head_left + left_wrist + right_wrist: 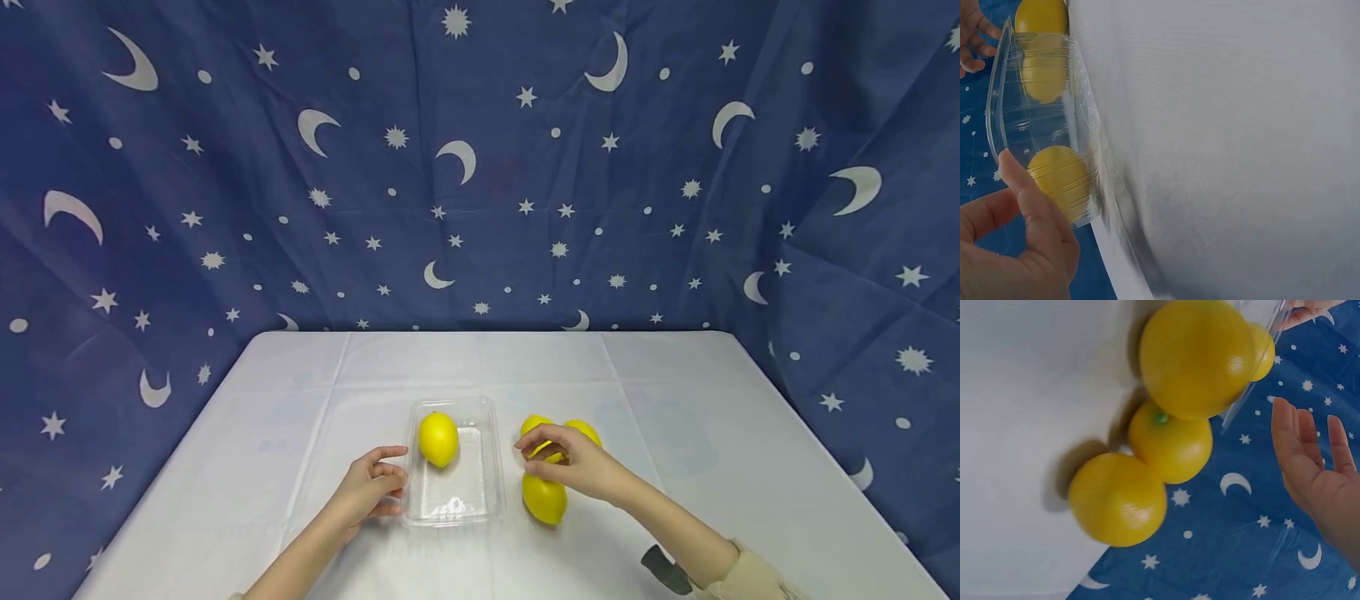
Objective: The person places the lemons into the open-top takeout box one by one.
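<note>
- Left hand (371,487): rests on the table at the near left corner of the clear plastic tray (489,479); fingers loosely curled against the tray's side wall. In the left wrist view the thumb (1029,200) lies on the tray rim (997,94), the other fingers relaxed, nothing pinched.
- Clear plastic tray: shallow, rectangular, set near the front middle of the white-covered table (675,400), long side running away from the person.
- Lemon in tray (438,439): one, at the far end of the tray, just beyond the left hand's fingertips.
- Right hand (577,467): held over the group of lemons right of the tray; fingers straight and slightly spread in the right wrist view (1316,469), gripping nothing; whether it touches the fruit beneath, cannot tell.
- Loose lemons: three on the cloth just right of the tray, touching one another. Nearest lemon (544,498) in front of the hand; two further ones (534,425) (585,432) partly hidden by the fingers.
- Backdrop (480,167): blue cloth with white moons and stars, behind and beside the table.
</note>
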The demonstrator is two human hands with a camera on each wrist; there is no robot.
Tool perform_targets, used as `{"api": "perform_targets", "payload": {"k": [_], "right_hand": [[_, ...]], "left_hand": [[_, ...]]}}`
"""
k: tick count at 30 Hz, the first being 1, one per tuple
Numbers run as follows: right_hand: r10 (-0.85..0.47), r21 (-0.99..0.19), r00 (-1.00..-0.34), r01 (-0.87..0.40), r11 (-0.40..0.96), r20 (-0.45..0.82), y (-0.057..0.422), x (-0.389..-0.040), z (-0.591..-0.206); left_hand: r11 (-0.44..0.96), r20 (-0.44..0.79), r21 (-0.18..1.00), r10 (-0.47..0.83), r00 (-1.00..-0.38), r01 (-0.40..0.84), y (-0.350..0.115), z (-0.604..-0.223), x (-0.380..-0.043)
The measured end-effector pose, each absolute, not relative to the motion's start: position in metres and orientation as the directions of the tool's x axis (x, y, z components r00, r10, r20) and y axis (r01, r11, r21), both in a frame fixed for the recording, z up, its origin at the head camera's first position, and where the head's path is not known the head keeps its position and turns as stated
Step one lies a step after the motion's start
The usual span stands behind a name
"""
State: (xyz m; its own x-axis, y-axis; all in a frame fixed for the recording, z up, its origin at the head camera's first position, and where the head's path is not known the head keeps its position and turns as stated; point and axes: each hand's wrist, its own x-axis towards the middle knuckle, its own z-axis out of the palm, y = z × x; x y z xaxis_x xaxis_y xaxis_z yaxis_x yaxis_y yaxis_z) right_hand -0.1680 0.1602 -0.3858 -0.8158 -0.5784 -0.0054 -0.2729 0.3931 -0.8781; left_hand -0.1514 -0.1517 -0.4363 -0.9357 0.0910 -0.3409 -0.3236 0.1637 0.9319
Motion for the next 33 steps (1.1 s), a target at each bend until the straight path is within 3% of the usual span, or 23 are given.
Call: {"api": "perform_targets", "payload": {"k": [9,24,33], "right_hand": [[-0.523,-0.839,-0.852,-0.283,0.465,-0.002,0.176,-0.164,-0.402],[-0.400,-0.676,-0.915,-0.326,0.661,0.050,0.174,-0.161,-0.418],[-0.418,-0.615,-0.908,-0.347,0.708,0.031,0.161,-0.159,-0.421]], "left_hand": [[0.152,-0.357,0.927,0.088,-0.930,-0.342,-0.151,-0.438,-0.149],[0.117,-0.363,0.930,0.131,-0.923,-0.349,-0.149,-0.438,-0.154],[0.094,-0.386,0.922,0.139,-0.912,-0.376,-0.154,-0.438,-0.155]]}}
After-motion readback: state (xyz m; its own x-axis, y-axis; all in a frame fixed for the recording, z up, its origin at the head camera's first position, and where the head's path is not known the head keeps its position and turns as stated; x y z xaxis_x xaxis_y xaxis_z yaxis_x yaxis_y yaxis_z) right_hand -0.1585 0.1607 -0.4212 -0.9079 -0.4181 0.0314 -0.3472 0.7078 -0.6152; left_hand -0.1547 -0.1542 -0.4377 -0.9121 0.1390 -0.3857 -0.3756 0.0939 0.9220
